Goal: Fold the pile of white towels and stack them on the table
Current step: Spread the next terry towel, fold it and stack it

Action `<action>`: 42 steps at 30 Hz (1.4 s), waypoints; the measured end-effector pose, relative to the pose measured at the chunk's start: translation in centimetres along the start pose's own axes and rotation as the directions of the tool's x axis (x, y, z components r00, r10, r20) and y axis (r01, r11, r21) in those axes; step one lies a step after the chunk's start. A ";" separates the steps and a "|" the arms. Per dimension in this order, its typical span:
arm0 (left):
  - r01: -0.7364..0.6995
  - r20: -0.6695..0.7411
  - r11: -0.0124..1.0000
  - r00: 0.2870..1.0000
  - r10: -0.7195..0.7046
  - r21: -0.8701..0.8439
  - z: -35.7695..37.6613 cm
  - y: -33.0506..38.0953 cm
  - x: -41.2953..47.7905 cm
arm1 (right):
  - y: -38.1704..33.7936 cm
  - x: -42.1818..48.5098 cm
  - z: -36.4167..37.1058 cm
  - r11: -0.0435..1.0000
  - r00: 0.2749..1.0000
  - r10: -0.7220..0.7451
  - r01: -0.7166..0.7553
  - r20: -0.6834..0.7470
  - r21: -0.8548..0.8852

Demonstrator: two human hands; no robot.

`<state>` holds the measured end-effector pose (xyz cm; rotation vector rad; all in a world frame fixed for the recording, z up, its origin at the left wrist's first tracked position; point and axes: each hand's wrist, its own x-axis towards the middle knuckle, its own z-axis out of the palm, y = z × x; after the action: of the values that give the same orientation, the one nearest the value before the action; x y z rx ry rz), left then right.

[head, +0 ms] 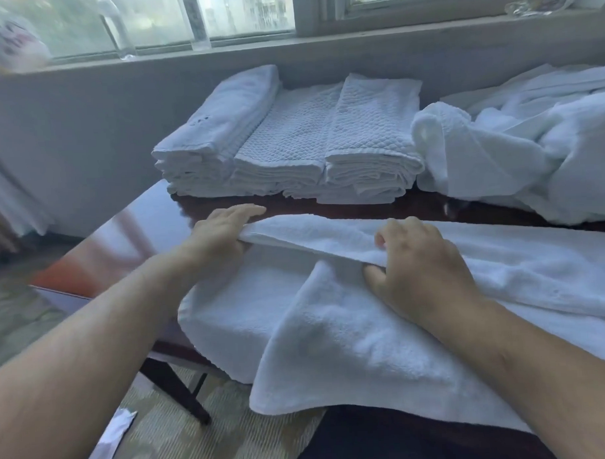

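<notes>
Head view: both hands grip a towel's folded edge.
Left hand [225, 228] and right hand [419, 263] pinch the towel [332, 331] at the counter [140, 228]'s near edge, long axis running left-right.

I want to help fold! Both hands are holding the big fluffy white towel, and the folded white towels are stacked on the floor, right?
Not quite. The head view shows the folded white towels stacked on the dark glossy wooden table, not the floor. The rest holds: the left hand and right hand both grip the big fluffy white towel.
</notes>
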<state>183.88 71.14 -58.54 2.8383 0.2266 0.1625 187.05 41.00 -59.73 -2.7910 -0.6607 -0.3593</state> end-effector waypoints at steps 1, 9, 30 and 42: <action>0.023 0.068 1.000 0.997 -0.023 -0.001 -0.4 -0.1 0.4 | -0.6 -0.2 0.3 1.000 1.000 -0.011 0.011 -0.010 -0.016; -0.127 -0.224 0.891 0.943 0.244 0.437 -2.1 1.1 1.0 | -0.1 0.1 1.0 0.977 0.968 -0.092 0.133 -0.234 0.166; 0.151 -0.173 0.925 0.980 -0.095 0.347 -1.6 -2.4 -5.0 | -0.5 -0.5 0.0 0.815 0.818 -0.515 0.560 -0.256 0.149; 0.667 0.297 0.484 0.713 -0.635 -0.567 -5.2 -5.5 -3.9 | -3.3 -0.4 0.2 0.847 0.848 -0.528 0.530 -0.046 0.049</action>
<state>178.57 77.12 -55.55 1.8788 1.0175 -0.0061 185.21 43.74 -59.44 -2.4923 -1.4134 -0.4706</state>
